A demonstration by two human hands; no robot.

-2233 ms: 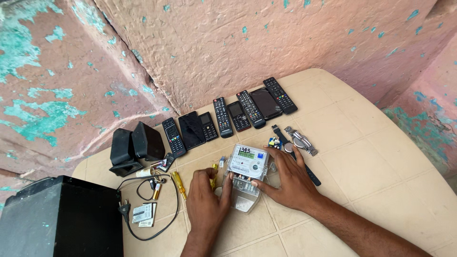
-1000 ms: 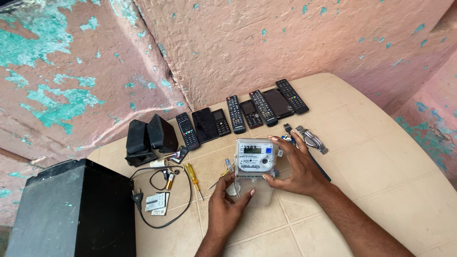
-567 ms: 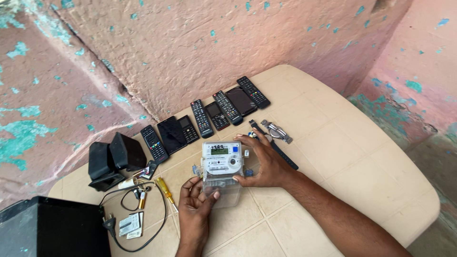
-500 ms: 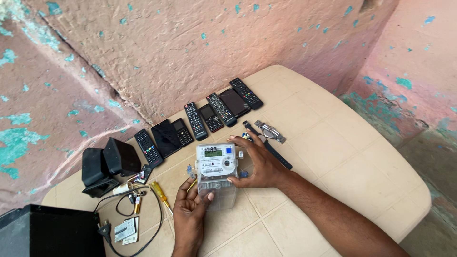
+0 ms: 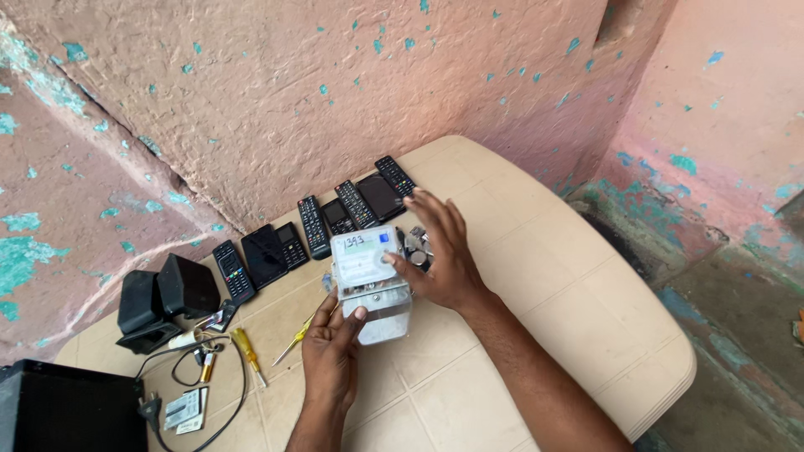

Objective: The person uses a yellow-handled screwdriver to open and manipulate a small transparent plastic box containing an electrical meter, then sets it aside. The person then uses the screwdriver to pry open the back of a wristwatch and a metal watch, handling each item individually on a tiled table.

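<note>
- I see the left hand coming from below, and it grips the lower part of a grey electricity meter; the thumb lies on the clear cover at the bottom of the meter.
- The right hand is beside the meter on its right side. Its fingers are spread open, and the thumb touches the front face of the meter; it is not closed around anything.
- The meter is lifted a little above the beige desk, near the middle, and its small display looks up to the camera.
- Behind the meter, a row of remote controls and phones lies along the pink wall.
- Some small metal parts lie just behind the right hand, partly hidden by it, so I cannot tell what they are.
- On the left side of the desk stand two small black speakers, close together.
- A yellow screwdriver lies near the left hand, and a second one is just beside the wrist.
- A black cable curls near the left corner, next to a black box.
</note>
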